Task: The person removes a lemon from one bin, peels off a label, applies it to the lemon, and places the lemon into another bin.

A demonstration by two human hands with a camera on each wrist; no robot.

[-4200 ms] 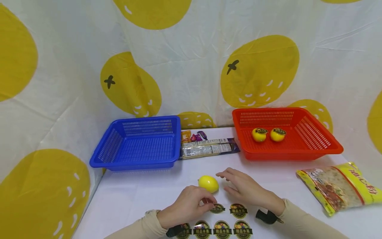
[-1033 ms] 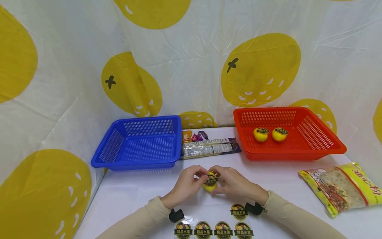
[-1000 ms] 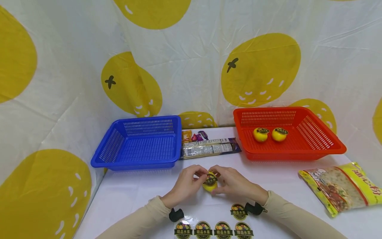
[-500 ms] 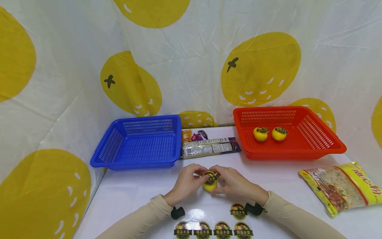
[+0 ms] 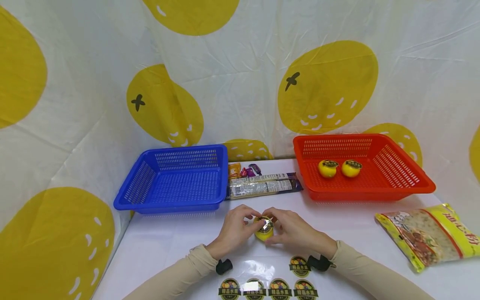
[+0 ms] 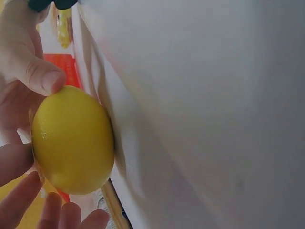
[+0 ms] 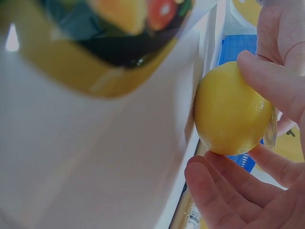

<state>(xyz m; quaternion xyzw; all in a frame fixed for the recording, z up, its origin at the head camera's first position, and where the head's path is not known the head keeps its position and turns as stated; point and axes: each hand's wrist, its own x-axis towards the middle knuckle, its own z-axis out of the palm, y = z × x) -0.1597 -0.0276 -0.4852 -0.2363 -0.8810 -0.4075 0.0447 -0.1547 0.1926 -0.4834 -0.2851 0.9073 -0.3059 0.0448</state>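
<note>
A yellow lemon stands on the white table between my two hands, with a round black-and-gold sticker on the side facing me. My right hand grips the lemon, thumb low on its near side and fingers against the far side. With curled fingers, my left hand pinches at the sticker's left edge, the thumb pressing on its face. In the left wrist view the lemon shows its bare side. The right wrist view shows the right thumb and fingertips around the lemon, the sticker's edge slightly raised.
A clear sheet with several stickers lies in front. Behind stand a blue basket and a red basket holding two stickered lemons. Long packets and small sweets lie between; a yellow food bag lies right.
Over the last few seconds a sticker left the sheet with the left hand and went onto the lemon, which the right hand took hold of. Lately the left thumb shifted slightly over the sticker.
</note>
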